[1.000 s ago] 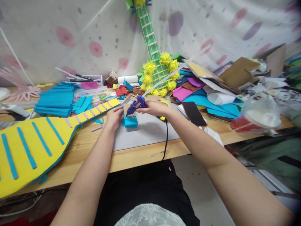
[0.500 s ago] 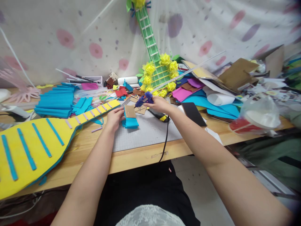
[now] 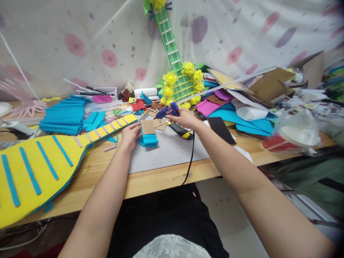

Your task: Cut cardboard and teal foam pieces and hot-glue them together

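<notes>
My right hand (image 3: 185, 119) grips a blue hot glue gun (image 3: 167, 110), its nozzle pointing left. A long, pale glue stick (image 3: 215, 88) runs out of the gun's back, up to the right. Low at the left, my left hand (image 3: 130, 136) pinches the left edge of a small brown cardboard piece (image 3: 148, 127). Blue crepe paper (image 3: 149, 139) lies against the cardboard and spreads below its near edge. The nozzle is a little right of the cardboard's top corner, apart from it. My left fingertips are partly hidden.
Beneath my hands lies a grey cutting mat (image 3: 166, 157). A black and yellow utility knife (image 3: 181, 131) and cardboard scraps (image 3: 160, 124) are close by. The yellow paper instrument (image 3: 40, 168) covers the left side; a green one (image 3: 172, 46) leans behind. A black cord (image 3: 191, 157) crosses the table edge.
The glue gun has moved slightly right, its nozzle away from the cardboard, and its long stick has tipped lower. The cardboard piece has shifted slightly left with my left hand.
</notes>
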`<move>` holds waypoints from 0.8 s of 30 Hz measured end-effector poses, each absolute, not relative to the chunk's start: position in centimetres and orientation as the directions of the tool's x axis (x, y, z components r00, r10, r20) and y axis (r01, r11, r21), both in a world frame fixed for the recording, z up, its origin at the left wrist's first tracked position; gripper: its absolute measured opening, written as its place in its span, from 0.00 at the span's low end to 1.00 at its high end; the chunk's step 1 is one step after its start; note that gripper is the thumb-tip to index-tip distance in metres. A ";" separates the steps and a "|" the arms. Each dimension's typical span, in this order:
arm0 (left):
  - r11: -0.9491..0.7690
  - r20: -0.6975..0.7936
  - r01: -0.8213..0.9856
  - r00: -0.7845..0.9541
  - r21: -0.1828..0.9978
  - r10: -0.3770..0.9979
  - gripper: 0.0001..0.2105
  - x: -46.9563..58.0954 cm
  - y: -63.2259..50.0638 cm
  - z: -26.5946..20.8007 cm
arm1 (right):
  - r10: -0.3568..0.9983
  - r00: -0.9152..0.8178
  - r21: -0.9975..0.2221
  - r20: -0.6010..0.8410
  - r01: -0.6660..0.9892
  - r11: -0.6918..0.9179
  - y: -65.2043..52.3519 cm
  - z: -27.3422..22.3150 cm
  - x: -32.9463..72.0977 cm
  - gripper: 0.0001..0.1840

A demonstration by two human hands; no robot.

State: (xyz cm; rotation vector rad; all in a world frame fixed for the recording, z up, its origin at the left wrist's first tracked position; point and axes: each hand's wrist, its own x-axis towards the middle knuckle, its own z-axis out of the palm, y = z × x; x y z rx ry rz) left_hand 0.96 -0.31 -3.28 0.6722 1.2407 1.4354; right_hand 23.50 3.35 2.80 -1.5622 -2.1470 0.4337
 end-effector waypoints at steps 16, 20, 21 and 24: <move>0.122 -0.217 -0.328 -0.272 0.937 0.938 0.11 1.1 -0.3 -3.2 | 0.905 -0.424 -0.495 0.037 0.779 0.385 1.5 3.2 21.6 0.23; 0.127 -0.218 -0.327 -0.257 0.936 0.942 0.10 1.2 -0.4 -3.1 | 0.883 -0.467 -0.508 0.039 0.752 0.420 1.0 4.0 20.9 0.20; 0.131 -0.219 -0.325 -0.251 0.937 0.943 0.10 1.3 -0.5 -3.0 | 0.883 -0.466 -0.509 0.064 0.745 0.430 1.1 4.1 20.7 0.20; 0.138 -0.218 -0.319 -0.233 0.938 0.948 0.10 1.3 -0.5 -2.9 | 0.894 -0.426 -0.486 0.140 0.757 0.436 1.8 4.3 20.2 0.21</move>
